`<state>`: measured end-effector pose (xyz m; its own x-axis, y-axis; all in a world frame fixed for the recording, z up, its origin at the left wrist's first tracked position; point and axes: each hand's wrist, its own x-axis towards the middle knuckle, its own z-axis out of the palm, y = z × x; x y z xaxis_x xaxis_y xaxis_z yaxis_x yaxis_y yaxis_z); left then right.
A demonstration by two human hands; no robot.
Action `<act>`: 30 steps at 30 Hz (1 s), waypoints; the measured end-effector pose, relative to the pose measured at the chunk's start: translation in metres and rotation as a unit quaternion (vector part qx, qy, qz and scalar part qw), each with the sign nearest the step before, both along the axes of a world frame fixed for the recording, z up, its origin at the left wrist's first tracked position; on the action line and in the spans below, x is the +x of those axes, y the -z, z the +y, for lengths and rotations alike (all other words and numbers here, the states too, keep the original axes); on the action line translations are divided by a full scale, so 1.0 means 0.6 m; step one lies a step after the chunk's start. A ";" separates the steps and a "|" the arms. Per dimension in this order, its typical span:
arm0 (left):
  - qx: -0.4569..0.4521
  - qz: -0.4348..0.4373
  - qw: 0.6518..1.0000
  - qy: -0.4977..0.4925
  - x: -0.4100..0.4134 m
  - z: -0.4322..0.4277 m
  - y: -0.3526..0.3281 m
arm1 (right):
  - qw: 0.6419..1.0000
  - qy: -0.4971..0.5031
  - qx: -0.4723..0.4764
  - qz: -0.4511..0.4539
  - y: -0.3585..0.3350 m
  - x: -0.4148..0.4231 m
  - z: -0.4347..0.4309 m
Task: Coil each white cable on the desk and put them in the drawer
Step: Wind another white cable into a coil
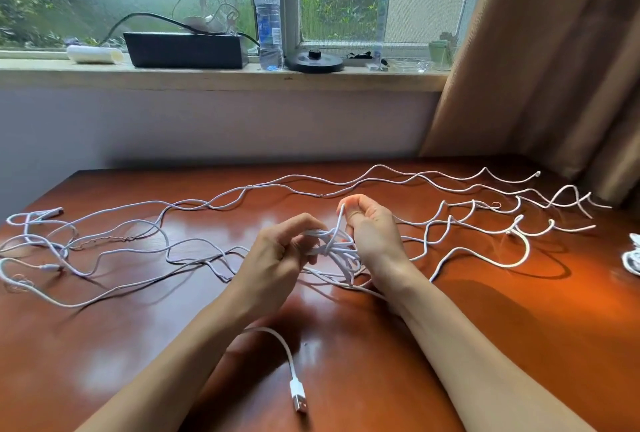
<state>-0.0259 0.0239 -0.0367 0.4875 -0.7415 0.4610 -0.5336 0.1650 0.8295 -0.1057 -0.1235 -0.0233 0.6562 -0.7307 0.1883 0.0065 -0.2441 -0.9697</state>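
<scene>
Both hands clamp on a half-gathered white cable (334,248) held just above the middle of the worktop (519,327).

The left hand (277,251) curls its fingers round the bundle's loops from the 9 o'clock side. The right hand (372,234), at the bundle's 3 o'clock, pinches one strand that rises toward 12 o'clock to its fingertips. A white lead ending in a USB plug (298,397) lies at 6 o'clock between the forearms; whether it belongs to the held cable I cannot tell. Tangled cables (48,213) sprawl toward 9 o'clock, and wavy cables (527,246) stretch toward 2 and 3 o'clock. A coiled bundle (630,260) sits at the 3 o'clock edge. At 12 o'clock the windowsill (207,76) carries a water bottle (268,16) and a black box (185,49), with a brown curtain (554,50) at 2 o'clock.
</scene>
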 end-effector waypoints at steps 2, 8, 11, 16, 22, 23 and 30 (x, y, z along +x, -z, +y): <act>0.008 0.006 1.000 0.006 0.000 0.001 0.000 | 1.000 -0.007 0.012 0.007 -0.002 -0.002 -0.001; 0.017 0.086 0.995 0.056 0.000 0.002 -0.005 | 0.999 -0.022 0.031 0.018 -0.001 -0.001 -0.003; 0.002 0.154 0.985 0.081 -0.001 0.003 -0.007 | 0.999 -0.029 0.035 0.007 -0.001 -0.002 -0.003; -0.048 0.285 0.949 0.122 0.000 0.002 -0.010 | 0.999 -0.022 0.032 -0.024 0.004 0.002 -0.006; -0.107 0.378 0.916 0.083 0.002 -0.001 -0.022 | 0.999 -0.016 -0.031 -0.016 0.019 0.012 -0.011; -0.116 0.388 0.912 0.068 0.005 -0.001 -0.022 | 0.998 -0.018 -0.063 -0.001 0.020 0.011 -0.011; -0.135 0.391 0.910 -0.022 0.022 0.003 -0.025 | 0.978 -0.110 -0.159 0.081 0.011 -0.004 0.007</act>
<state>-0.0127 0.0256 -0.0215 0.7720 -0.6237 0.1226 0.1916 0.4122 0.8907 -0.1082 -0.1192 -0.0298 0.8312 -0.4897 0.2633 -0.0545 -0.5431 -0.8379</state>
